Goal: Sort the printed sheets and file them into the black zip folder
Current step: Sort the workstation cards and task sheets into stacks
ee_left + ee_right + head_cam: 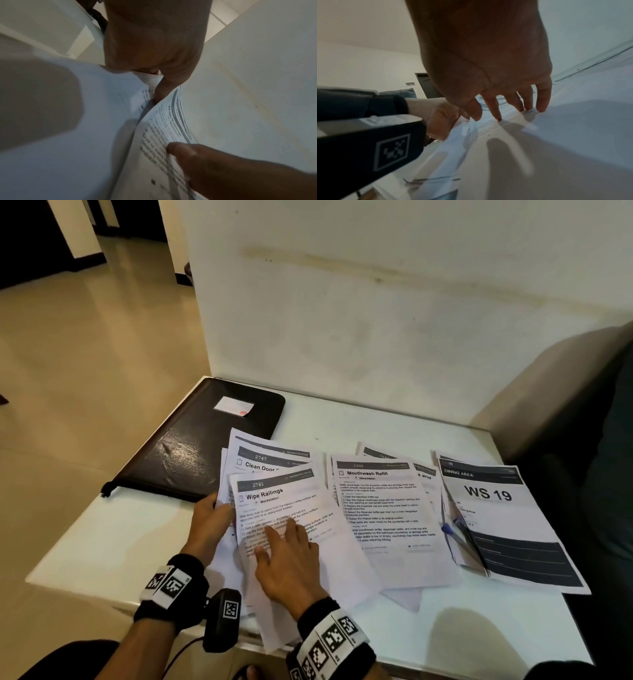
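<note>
black folder [191,453], white sheets [387,508], white table [120,529]

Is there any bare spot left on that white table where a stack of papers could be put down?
Yes: the table is bare along the wall behind the sheets, right of the black zip folder, and at its near-left corner. The middle is crowded with overlapping printed sheets under both hands.

White table [342,422] bears black zip folder [191,460], printed sheets [387,508]

head cam looks down over the white table [102,529] from above; both wrist cams sit super close, skimming it; all three share the Wipe Railings sheet [284,508]
</note>
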